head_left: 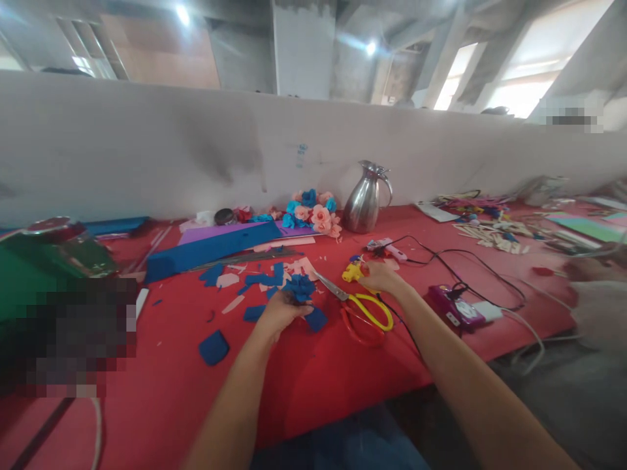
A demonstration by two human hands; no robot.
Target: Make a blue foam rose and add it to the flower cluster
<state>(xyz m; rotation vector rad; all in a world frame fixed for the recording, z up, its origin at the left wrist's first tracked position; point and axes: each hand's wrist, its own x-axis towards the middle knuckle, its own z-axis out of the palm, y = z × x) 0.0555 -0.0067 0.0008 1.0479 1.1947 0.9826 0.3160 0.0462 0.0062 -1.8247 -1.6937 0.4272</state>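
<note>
My left hand is closed on a dark blue crepe-paper flower above the red tabletop. Cut blue paper pieces and pink scraps lie around it. To the right, my right hand grips a small yellow glue gun, whose dark cord trails down behind the wrist. Between the hands rest open scissors with one yellow and one red handle, blades pointing up and left. A single blue paper piece sits nearer me on the left.
Pink and blue paper flowers stand near a steel jug by the white partition. Folded blue paper is behind the scraps. A pink glue gun, cords and a purple power socket lie right. People sit on both sides.
</note>
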